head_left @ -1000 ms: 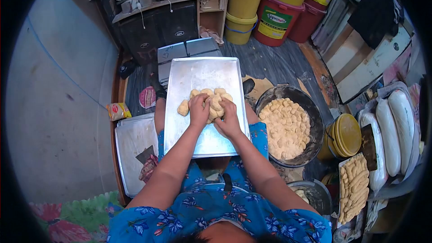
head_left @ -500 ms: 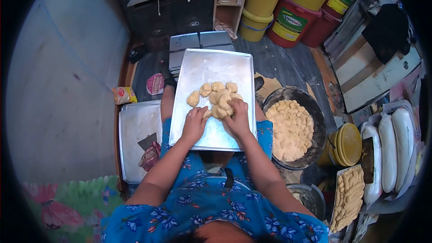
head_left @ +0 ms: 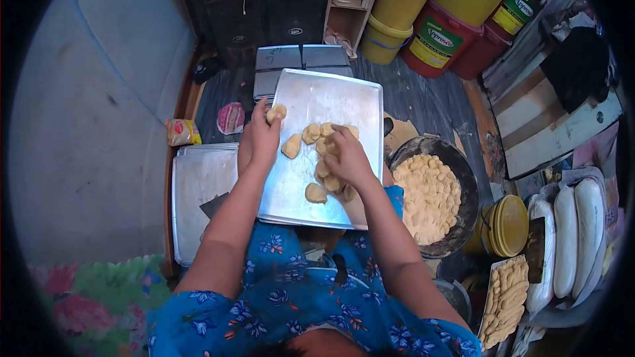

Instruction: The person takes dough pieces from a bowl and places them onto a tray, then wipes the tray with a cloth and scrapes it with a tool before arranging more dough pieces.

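Observation:
A metal baking tray (head_left: 331, 86) rests across my lap with several lumps of dough (head_left: 316, 193) on it. My left hand (head_left: 264, 137) is raised at the tray's left edge, its fingers closed around one small piece of dough (head_left: 276, 113). Over the pile in the tray's middle, my right hand (head_left: 350, 157) has its fingers curled onto a dough lump (head_left: 329, 146), which it partly hides. One separate lump (head_left: 291, 146) lies between the two hands.
A black basin (head_left: 471, 191) of cut dough stands at my right, near a yellow lidded bucket (head_left: 510, 224) and a tray of dough sticks (head_left: 504, 304). Stacked trays (head_left: 205, 178) and a scraper (head_left: 213, 206) are at my left. Margarine buckets (head_left: 436, 39) stand behind.
My left hand has moved up and left to the tray's edge with a dough piece. My right hand remains at the pile, slightly shifted. A lump now lies nearer me, and the view has shifted.

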The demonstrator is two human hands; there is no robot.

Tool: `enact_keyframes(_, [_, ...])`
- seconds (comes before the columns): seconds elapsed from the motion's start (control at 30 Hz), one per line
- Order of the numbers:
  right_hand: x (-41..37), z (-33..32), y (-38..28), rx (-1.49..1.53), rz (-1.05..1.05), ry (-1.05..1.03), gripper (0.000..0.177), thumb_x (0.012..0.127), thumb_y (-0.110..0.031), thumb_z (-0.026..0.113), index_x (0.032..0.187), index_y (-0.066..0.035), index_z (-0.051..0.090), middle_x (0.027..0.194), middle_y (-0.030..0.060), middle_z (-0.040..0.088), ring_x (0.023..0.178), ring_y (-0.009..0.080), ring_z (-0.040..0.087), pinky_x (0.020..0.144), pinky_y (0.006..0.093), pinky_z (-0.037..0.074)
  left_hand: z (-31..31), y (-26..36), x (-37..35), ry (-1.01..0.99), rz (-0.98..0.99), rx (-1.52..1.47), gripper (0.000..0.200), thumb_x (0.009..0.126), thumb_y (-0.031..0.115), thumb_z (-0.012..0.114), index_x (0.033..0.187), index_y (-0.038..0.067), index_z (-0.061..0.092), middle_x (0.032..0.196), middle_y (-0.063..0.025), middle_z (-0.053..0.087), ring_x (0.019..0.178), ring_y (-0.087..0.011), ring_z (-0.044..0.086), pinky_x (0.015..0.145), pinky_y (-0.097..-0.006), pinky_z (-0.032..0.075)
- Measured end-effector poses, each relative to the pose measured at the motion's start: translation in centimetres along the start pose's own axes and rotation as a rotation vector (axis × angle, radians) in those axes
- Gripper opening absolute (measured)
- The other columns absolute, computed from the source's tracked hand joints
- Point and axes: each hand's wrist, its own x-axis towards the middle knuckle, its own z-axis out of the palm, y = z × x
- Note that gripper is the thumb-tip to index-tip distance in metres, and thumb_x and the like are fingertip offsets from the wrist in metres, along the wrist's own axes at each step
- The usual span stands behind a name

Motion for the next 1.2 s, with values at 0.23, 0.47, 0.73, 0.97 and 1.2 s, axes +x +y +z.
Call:
enact_keyframes(0.23, [9.2,3.2,1.6,-0.388,-0.012,-0.425,0.042,0.072,-0.010,0.067,0.113,-0.019,0.065,0.131,0.0128,0.055,0.114,0.0279,0.057,0.098,0.0431,0.041,5.0,-3.9,6.1,-0.301,0.228,0.399,0.043,0.082,0.005,0.059,0.126,0.004,0.060,0.126,-0.0239,0.053,0.117,-0.0376,0.053,0.101,-0.0374,0.042])
enact_keyframes(0.47, [18.4,1.4,6.0,0.098,0.360,0.196,0.049,0.076,-0.032,0.072,0.116,-0.006,0.062,0.098,0.0190,0.068,0.098,0.0346,0.065,0.084,0.0416,0.050,8.9,-6.0,8.6,-0.222,0.205,0.269,0.040,0.085,0.005,0.056,0.124,0.000,0.060,0.131,-0.0239,0.052,0.115,-0.0377,0.053,0.100,-0.0408,0.043])
enact_keyframes(0.73, [15.1,-0.7,5.0,-0.151,0.280,-0.132,0.058,0.072,-0.035,0.075,0.120,-0.006,0.060,0.110,0.0196,0.065,0.100,0.0328,0.064,0.086,0.0386,0.050,10.3,-5.3,8.0,-0.172,0.373,0.744,0.042,0.081,0.008,0.055,0.122,0.010,0.064,0.136,-0.0120,0.054,0.116,-0.0264,0.049,0.096,-0.0410,0.036])
enact_keyframes(0.97, [13.2,0.0,10.0,0.134,0.236,-0.131,0.032,0.066,-0.016,0.075,0.096,-0.006,0.067,0.087,0.0131,0.068,0.082,0.0236,0.066,0.076,0.0339,0.051,11.1,-4.9,8.0,-0.122,0.437,0.844,0.038,0.088,0.020,0.055,0.125,0.014,0.062,0.139,-0.0095,0.051,0.125,-0.0270,0.044,0.101,-0.0468,0.031])
enact_keyframes(1.2, [17.0,2.2,12.3,-0.288,0.095,0.286,0.046,0.077,-0.018,0.073,0.119,-0.002,0.062,0.106,0.0177,0.066,0.103,0.0293,0.063,0.090,0.0388,0.049,10.9,-4.2,7.1,-0.358,0.715,0.795,0.030,0.088,0.019,0.059,0.116,0.021,0.066,0.137,-0.0056,0.053,0.126,-0.0254,0.047,0.104,-0.0499,0.027])
